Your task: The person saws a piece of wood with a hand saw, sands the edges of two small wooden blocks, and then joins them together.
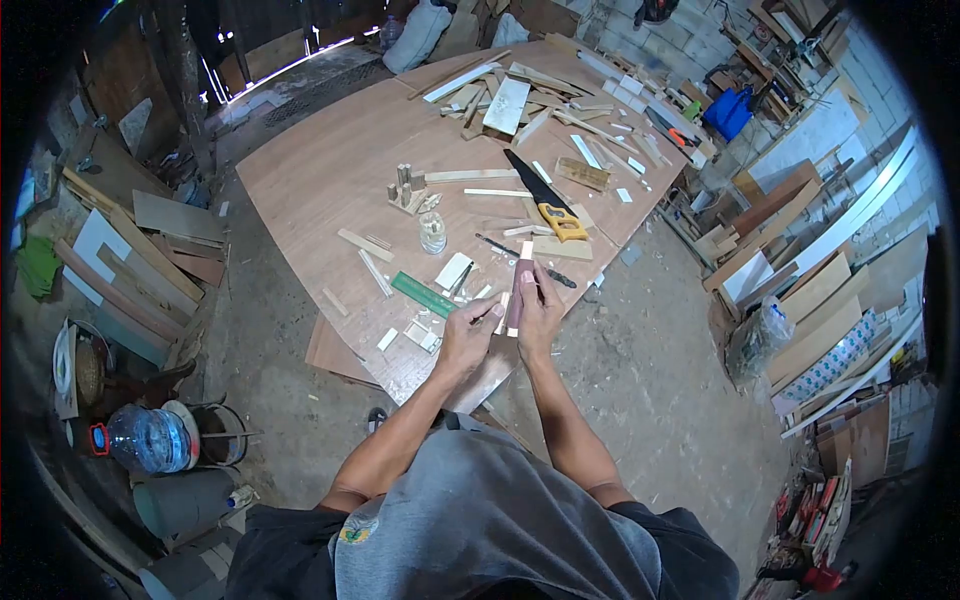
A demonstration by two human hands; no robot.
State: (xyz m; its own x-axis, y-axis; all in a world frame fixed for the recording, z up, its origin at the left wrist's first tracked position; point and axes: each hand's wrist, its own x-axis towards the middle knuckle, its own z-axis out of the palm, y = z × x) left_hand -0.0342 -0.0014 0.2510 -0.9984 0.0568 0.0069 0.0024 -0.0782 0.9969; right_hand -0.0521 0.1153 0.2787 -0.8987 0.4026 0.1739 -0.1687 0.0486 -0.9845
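My right hand (541, 318) is closed around a sanding block (519, 288), a pale wood strip with dark reddish-brown sandpaper about it, held upright near the table's front corner. Close beside it, my left hand (467, 335) pinches a small pale wood piece (502, 312), mostly covered by the fingers. A green ruler (421, 295) lies just beyond the left hand. Small wooden frame-like parts (421, 336) rest to its left. Past the right hand lies a long dark tool (555, 275), and farther off a handsaw with a yellow handle (563, 221).
On the plywood table (310, 190) stand a glass jar (432, 236) and a small wooden piece with upright pegs (404, 188). Scrap wood (507, 106) is heaped at the far end. Boards (815, 300) lean along the right wall; a large water bottle (150, 440) is at left.
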